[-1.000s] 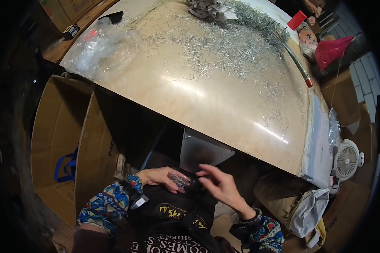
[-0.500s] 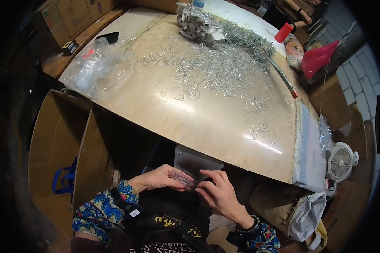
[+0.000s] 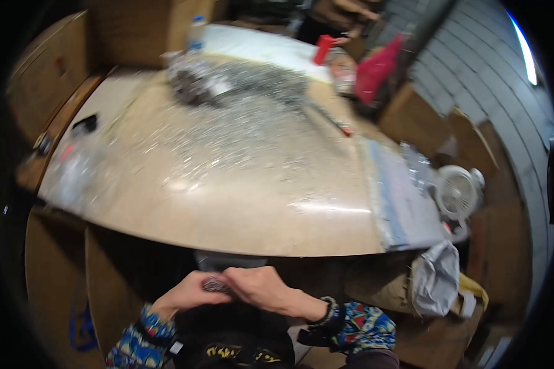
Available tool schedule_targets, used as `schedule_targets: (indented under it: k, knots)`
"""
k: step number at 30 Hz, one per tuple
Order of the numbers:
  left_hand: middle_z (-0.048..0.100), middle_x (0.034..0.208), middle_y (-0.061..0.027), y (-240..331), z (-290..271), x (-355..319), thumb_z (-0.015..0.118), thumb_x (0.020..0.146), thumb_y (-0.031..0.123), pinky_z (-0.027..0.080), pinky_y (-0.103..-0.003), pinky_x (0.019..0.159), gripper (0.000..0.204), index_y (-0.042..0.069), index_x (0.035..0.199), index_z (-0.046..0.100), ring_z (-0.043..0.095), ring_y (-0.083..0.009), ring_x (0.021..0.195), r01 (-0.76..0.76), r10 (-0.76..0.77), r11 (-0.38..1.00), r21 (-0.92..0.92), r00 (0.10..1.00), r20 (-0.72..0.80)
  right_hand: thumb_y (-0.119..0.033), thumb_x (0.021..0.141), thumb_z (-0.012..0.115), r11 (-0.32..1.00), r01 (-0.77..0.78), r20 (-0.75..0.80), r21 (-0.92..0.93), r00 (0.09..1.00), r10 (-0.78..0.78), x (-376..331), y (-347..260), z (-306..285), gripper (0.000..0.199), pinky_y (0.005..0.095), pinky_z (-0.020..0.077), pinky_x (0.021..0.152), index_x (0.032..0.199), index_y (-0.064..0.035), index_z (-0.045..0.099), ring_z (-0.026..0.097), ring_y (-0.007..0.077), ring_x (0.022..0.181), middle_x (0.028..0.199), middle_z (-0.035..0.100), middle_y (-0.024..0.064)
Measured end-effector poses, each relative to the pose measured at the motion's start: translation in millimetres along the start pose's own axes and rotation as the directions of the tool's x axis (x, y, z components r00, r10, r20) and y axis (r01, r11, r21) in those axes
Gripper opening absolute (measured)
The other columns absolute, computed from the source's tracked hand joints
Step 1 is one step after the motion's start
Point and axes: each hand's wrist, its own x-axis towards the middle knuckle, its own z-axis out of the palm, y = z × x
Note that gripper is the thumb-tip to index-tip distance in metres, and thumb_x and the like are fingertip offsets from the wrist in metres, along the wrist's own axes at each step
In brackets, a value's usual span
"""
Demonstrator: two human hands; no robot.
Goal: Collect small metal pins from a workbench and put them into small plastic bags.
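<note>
— Small dark bundle [image 3: 215, 285]: where is it?
— Between both hands, below the worktop [image 3: 240, 209] edge; left hand [image 3: 188, 296] cups it, right hand [image 3: 258, 289] fingers close over it.
— How far along?
— Judging by the silvery scatter [image 3: 228, 123] beyond the fingers, much remains.
— Containers?
— Cardboard boxes [image 3: 55, 289] left; contents unseen.

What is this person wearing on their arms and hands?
Both hands, left hand and right hand, are bare, no gloves. The sleeves are a busy multicoloured pattern, mostly blue with red and yellow. A dark beaded bracelet circles the right wrist.
</note>
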Motion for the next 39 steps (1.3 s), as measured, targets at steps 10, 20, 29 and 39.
schedule_targets:
  k: [10, 20, 29, 39]
  knots:
    - [0.066, 0.107, -0.0131, 20, -5, -10, 0.060, 0.083, -0.005, 0.049, -0.029, 0.088, 0.029, -0.005, 0.112, 0.062, 0.061, -0.0190, 0.105, -0.264, 0.252, 0.964, -0.009, 0.929, -0.272, -0.009, 0.090, 0.050, 0.920, -0.371, -0.736, -0.129, 0.657, 0.162, -46, 114, -59, 0.008, 0.0445, 0.0447, 0.050, 0.089, -0.0034, 0.056, 0.059, 0.0378, 0.058, 0.066, 0.056, 0.0202]
    - [0.061, 0.118, -0.0137, 53, 21, 56, 0.071, 0.078, 0.011, 0.038, -0.046, 0.102, 0.033, 0.004, 0.108, 0.062, 0.053, -0.0309, 0.119, -0.486, 0.582, 0.274, 0.830, 0.771, 0.260, -0.012, 0.087, 0.051, -0.050, -0.927, -0.891, -0.371, 0.341, 0.300, -178, 317, -195, 0.012, 0.0337, 0.0533, 0.057, 0.085, -0.0048, 0.060, 0.066, 0.0269, 0.067, 0.087, 0.064, 0.0138]
    - [0.059, 0.116, -0.0203, 56, -5, 92, 0.063, 0.078, -0.002, 0.038, -0.047, 0.102, 0.031, -0.002, 0.108, 0.059, 0.054, -0.0366, 0.115, -0.371, 0.669, 0.312, 0.875, 0.739, 0.075, -0.005, 0.085, 0.045, 0.595, -0.720, -0.794, -0.356, 0.569, 0.213, -72, 310, -201, 0.013, 0.0426, 0.0527, 0.062, 0.088, -0.0035, 0.057, 0.065, 0.0336, 0.073, 0.083, 0.063, 0.0183]
    - [0.061, 0.113, -0.0213, 45, -26, 82, 0.060, 0.077, 0.001, 0.043, -0.040, 0.097, 0.028, -0.004, 0.104, 0.061, 0.058, -0.0348, 0.108, -0.124, 0.743, 0.425, 0.897, 0.614, -0.267, -0.012, 0.085, 0.052, 0.373, -0.803, -0.746, -0.465, 0.582, 0.322, -132, 371, -229, 0.013, 0.0454, 0.0531, 0.061, 0.089, -0.0019, 0.060, 0.066, 0.0351, 0.071, 0.081, 0.065, 0.0210]
